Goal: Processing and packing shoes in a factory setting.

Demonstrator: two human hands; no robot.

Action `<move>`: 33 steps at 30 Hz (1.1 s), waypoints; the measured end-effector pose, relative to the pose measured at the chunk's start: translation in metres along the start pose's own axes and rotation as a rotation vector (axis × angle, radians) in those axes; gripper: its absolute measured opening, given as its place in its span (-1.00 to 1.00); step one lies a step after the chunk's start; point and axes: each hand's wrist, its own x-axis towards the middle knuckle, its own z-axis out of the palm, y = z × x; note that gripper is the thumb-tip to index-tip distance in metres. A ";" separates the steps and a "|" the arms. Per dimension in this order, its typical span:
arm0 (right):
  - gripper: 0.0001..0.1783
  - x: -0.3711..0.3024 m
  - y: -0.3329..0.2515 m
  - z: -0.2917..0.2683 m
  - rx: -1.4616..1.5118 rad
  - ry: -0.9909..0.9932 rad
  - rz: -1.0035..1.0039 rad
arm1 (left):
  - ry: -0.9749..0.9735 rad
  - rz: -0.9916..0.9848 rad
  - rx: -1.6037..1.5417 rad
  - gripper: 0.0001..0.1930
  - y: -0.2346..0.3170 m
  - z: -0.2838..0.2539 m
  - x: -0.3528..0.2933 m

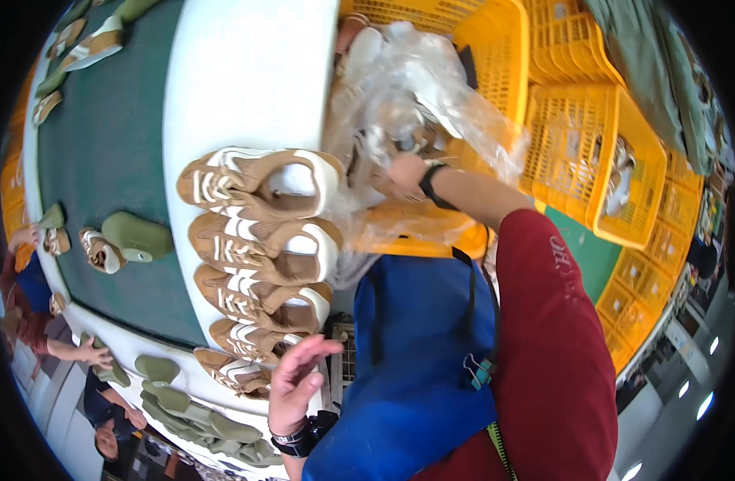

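My right hand reaches down into a yellow crate lined with a clear plastic bag. Its fingers are hidden among the plastic and the tan and white pieces in the bag, so what they hold cannot be made out. My left hand is held up with fingers stretched out and nothing in it, close to the near end of a row of sneakers. Several tan sneakers with white laces stand side by side on the white table edge, toes pointing left.
Left of the table edge runs a dark green conveyor belt carrying a green shoe last and shoe parts. More green lasts lie at the lower left. Stacked yellow crates stand on the right. Other people's hands are across the belt.
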 end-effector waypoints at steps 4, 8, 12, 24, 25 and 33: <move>-0.66 0.043 0.012 -0.074 0.298 0.346 -0.027 | 0.033 -0.003 0.022 -0.49 0.001 -0.004 -0.002; -0.55 0.063 0.010 -0.067 -0.285 0.317 -0.285 | -0.010 -0.021 0.054 -0.51 0.004 -0.001 0.008; -0.67 0.096 -0.005 -0.070 -0.161 -0.094 -0.077 | -0.054 -0.024 0.045 -0.52 0.004 0.004 0.014; -0.61 -0.070 0.008 -0.148 0.564 0.450 0.047 | 0.201 0.141 0.026 -0.58 0.002 -0.020 -0.017; -0.60 -0.098 0.002 -0.179 0.624 0.420 0.168 | 0.240 0.169 0.053 -0.61 -0.001 -0.025 -0.018; -0.59 -0.095 -0.083 -0.370 0.239 0.567 -0.402 | 0.576 0.369 0.932 -0.63 -0.028 -0.041 -0.023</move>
